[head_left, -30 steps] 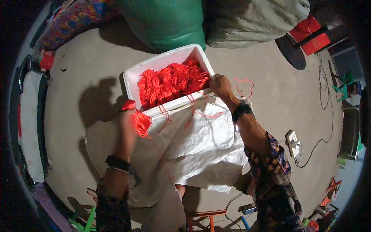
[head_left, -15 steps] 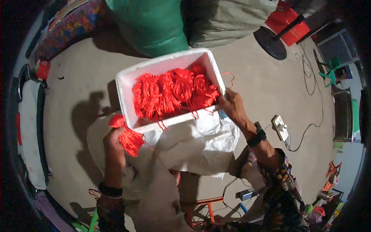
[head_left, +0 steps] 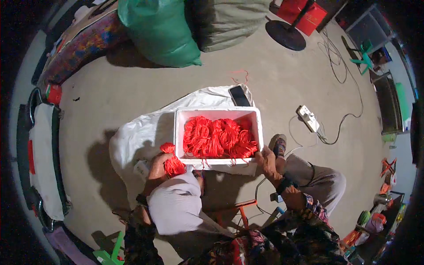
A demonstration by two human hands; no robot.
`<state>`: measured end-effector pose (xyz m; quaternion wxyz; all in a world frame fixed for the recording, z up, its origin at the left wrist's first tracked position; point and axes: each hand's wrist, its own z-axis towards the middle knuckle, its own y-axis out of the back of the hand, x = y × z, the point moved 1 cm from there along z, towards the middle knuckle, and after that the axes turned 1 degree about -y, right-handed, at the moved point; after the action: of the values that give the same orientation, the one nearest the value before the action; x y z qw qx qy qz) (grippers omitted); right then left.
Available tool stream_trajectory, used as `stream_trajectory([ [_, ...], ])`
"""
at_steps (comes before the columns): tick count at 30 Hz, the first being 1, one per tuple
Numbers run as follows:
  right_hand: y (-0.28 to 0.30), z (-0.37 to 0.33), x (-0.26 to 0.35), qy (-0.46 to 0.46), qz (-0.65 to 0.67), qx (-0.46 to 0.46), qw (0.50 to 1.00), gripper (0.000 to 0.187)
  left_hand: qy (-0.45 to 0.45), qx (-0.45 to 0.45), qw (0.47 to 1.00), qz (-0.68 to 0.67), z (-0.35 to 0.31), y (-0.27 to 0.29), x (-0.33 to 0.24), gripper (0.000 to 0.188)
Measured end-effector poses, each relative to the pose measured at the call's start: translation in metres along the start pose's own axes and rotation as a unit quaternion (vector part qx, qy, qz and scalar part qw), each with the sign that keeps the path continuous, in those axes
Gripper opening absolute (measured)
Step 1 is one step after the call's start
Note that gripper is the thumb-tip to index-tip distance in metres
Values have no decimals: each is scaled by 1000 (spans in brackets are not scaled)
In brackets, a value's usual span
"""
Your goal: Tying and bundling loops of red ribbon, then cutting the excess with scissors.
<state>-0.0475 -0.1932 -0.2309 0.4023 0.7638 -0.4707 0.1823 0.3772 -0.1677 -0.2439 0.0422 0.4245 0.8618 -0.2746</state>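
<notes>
A white foam box (head_left: 179, 130) sits low over the white sheet in front of me, loaded with several looped bundles of shiny red cord (head_left: 216, 137). A few loose cord ends hang over its near wall. My left hand (head_left: 158, 168) is closed round another bundle of red cord (head_left: 175, 167), beside the box's near left corner. Its fingers are partly hidden by that bundle. At the near right corner, my right hand (head_left: 266, 162) grips the box's edge.
A white plastic sheet (head_left: 137, 132) spreads under the box, with a black phone (head_left: 239, 96) at its far end. A power strip (head_left: 308, 118) with cables lies to the right. Farther off stand a green sack (head_left: 159, 35), a pale sack (head_left: 234, 24) and a round black base (head_left: 285, 35).
The box has come down and nearer to me, both hands moving with it. The phone and the sheet's far part now show beyond the box. My view has shifted too.
</notes>
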Motion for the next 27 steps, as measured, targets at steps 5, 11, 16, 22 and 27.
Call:
stream_trajectory([
  [5,-7,-16,18,30,13,-7,999,20,100,33,993,-59,40,41,30,27],
  [11,-21,1,0,93,90,-17,991,30,24,21,999,33,57,63,55,31],
  [16,-2,24,-36,28,-214,27,976,28,-18,39,990,136,19,23,-1,30],
  [22,57,23,-79,248,-178,163,938,25,-69,26,949,306,-68,-43,-128,21],
  [27,150,-7,43,-180,-344,401,830,29,-191,95,886,412,-108,-58,-171,24],
])
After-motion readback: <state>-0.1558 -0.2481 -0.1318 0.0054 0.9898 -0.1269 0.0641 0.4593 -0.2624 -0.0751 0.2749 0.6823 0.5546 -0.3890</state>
